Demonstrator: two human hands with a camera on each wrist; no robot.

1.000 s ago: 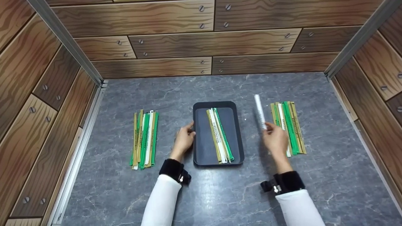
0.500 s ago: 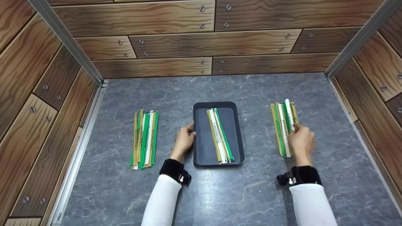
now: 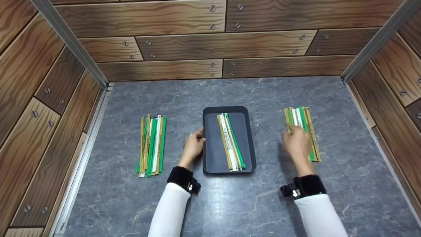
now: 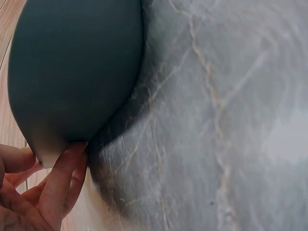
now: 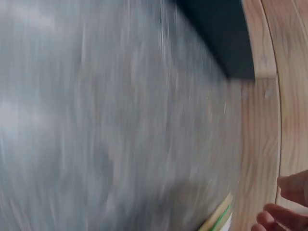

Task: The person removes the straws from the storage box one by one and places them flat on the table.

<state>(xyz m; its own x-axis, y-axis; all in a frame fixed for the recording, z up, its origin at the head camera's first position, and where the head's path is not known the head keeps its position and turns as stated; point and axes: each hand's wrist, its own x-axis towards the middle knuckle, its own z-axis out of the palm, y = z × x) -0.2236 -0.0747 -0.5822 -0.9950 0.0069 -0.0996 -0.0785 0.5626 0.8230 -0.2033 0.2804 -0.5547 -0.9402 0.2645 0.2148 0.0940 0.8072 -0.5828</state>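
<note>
A dark grey tray (image 3: 253, 144) sits mid-table with several long wrapped straws (image 3: 230, 143) in gold, white and green lying in it. My left hand (image 3: 192, 144) holds the tray's left side. In the left wrist view the thumb and fingers (image 4: 62, 178) pinch the edge of its wall. My right hand (image 3: 297, 144) is over the right pile of wrapped straws (image 3: 304, 120), hiding its lower left part. The right wrist view shows thumb and fingertips (image 5: 284, 216) parted, with nothing between them; the pile's straws (image 5: 219, 219) show at the bottom.
Another pile of wrapped straws (image 3: 153, 144) lies left of the tray. The grey marbled tabletop (image 3: 223, 200) is bounded by wood-patterned walls (image 3: 184, 47) at the back and sides, with metal rails along the edges.
My right hand carried a white wrapped straw rightward over the right pile and laid it there, then moved back a little left without it. The left hand and tray stay put.
</note>
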